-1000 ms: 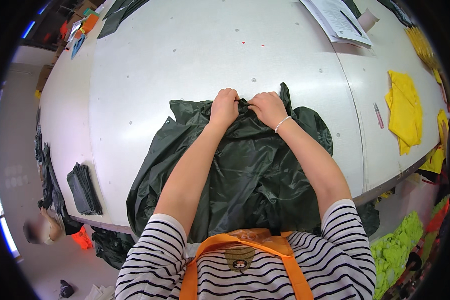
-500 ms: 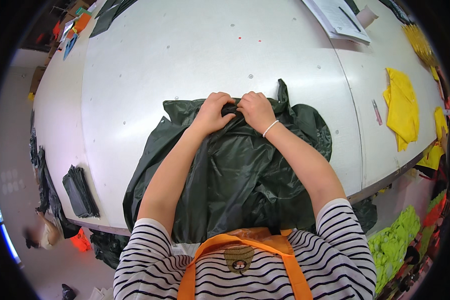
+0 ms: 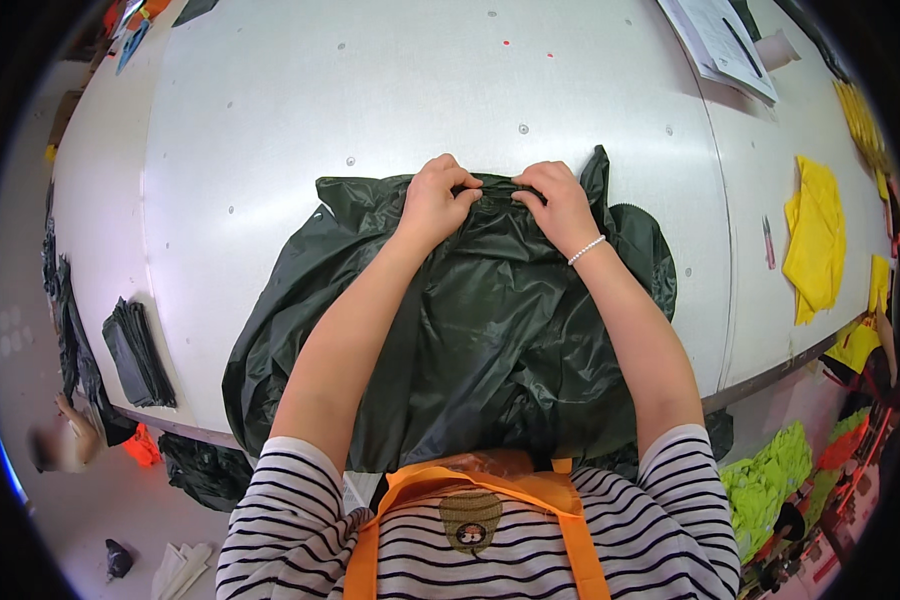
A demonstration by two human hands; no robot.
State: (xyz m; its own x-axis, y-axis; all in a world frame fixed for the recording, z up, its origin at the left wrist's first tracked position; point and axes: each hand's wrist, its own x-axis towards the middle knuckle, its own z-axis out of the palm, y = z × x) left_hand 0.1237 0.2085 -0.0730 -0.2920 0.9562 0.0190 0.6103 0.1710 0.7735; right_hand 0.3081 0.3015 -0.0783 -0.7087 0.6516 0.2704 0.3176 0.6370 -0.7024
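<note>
A dark green, shiny raincoat-like garment (image 3: 480, 330) lies crumpled on the white table in front of me, its lower part reaching my apron. At its far edge my left hand (image 3: 436, 205) pinches the fabric between thumb and fingers. To the right, my right hand (image 3: 562, 208), with a white beaded bracelet on the wrist, pinches the same edge. A short gathered stretch of the fabric runs between the two hands. One narrow pointed flap stands up just beyond my right hand.
On the white table (image 3: 300, 110) lie a folded stack of dark fabric (image 3: 138, 353) at left, yellow cloth (image 3: 816, 240) and a small cutter (image 3: 768, 243) at right. Papers with a pen (image 3: 722, 50) are far right. Lime-green cloth (image 3: 767, 487) is heaped below the table's right edge.
My hands have moved apart from each other along the garment's far edge. The gathered fabric between them is now exposed. My view has shifted slightly.
</note>
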